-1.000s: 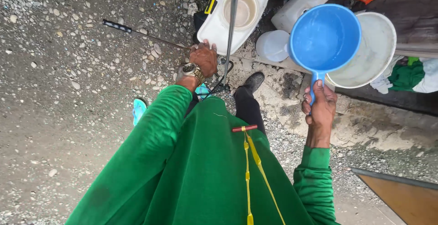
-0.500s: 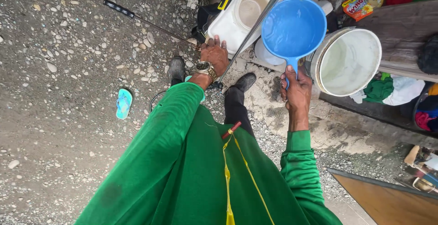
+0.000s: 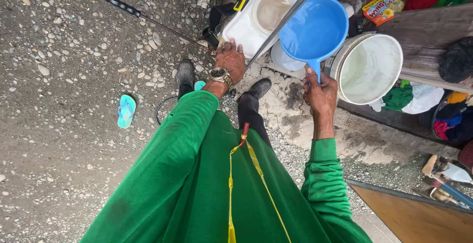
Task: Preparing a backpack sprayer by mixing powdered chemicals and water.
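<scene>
At the lower middle of the frame a green sleeve runs up to the right hand (image 3: 320,92), fingers wrapped tight around the handle of a blue dipper (image 3: 315,30) raised at upper centre, between the white tank (image 3: 266,16) and the white bucket (image 3: 369,68). Left of it, the left hand (image 3: 230,58) rests half-closed on the tank's edge, apparently steadying it. If the dipper tilts off the tank's round opening (image 3: 269,10), whatever it carries would likely spill onto the gravel (image 3: 74,51).
</scene>
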